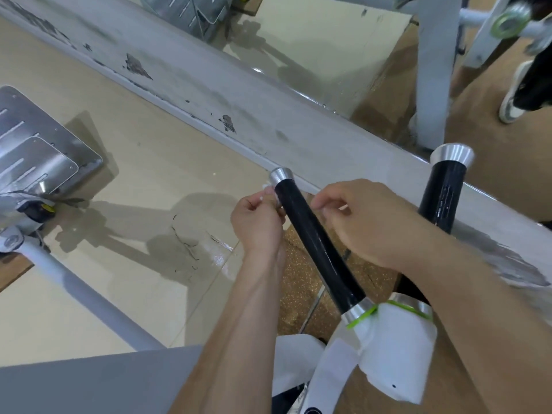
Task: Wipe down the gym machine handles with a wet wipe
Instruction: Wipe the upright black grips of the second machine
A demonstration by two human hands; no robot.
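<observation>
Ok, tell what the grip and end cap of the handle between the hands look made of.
Grip: glossy black, likely rubber or plastic; light streaks shine along it. End cap: bare silvery metal, perhaps aluminium, with a soft brushed sheen.

i see glossy beige floor tiles (134, 162), cracked near the middle, a white ledge (209, 94) with chipped paint below a mirror (313, 49), speckled brown matting (301, 264), and a ribbed metal footplate (35, 150) at left.
</observation>
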